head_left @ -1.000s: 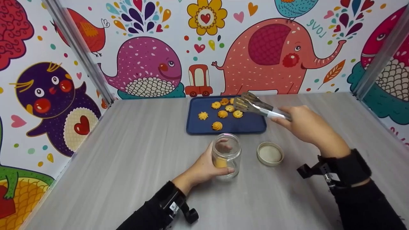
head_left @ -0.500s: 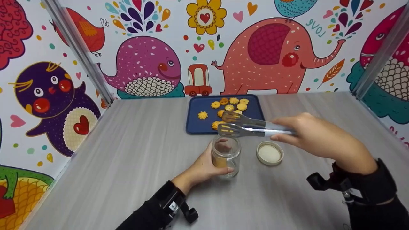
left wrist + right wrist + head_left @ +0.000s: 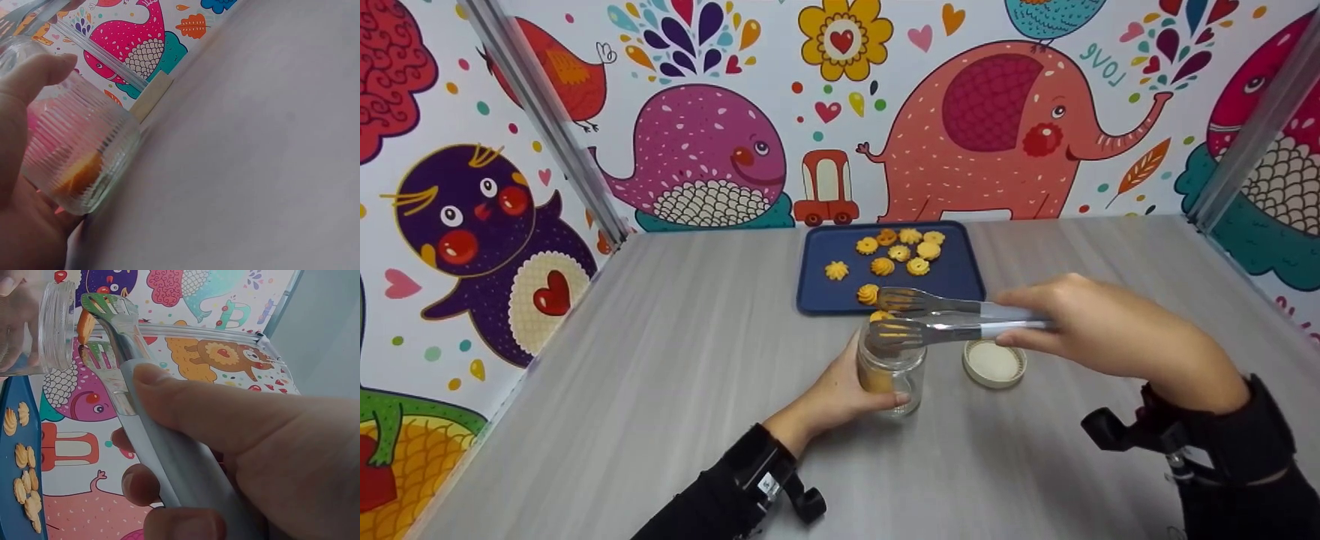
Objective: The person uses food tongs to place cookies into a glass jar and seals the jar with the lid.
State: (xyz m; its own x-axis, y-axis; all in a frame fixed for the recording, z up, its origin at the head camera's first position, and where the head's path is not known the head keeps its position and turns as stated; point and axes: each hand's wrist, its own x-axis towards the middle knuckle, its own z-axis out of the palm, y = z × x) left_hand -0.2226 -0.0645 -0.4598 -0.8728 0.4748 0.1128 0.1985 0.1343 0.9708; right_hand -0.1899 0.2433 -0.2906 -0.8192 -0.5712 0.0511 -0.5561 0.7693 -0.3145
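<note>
A clear ribbed glass jar [image 3: 913, 375] stands on the table, mouth up, gripped round its side by my left hand [image 3: 836, 386]. Through its glass a yellow-orange cookie [image 3: 81, 173] shows at the bottom in the left wrist view. My right hand [image 3: 1117, 334] holds metal tongs [image 3: 949, 331] with grey handles, their slotted heads over the jar's mouth. Between those heads sits another cookie [image 3: 85, 326], at the jar's rim. Behind the jar lies a blue tray [image 3: 956, 289] bearing several piped cookies [image 3: 883, 266].
To the right of the jar a round pale lid [image 3: 995, 365] lies on the table, partly below the tongs. The grey wood-look table [image 3: 697, 330] meets printed cartoon walls [image 3: 825, 112] at the back and sides.
My right hand has carried the tongs from above the tray, toward me and slightly left, to the jar's mouth, then a little lower. My left hand and the jar have stayed put.
</note>
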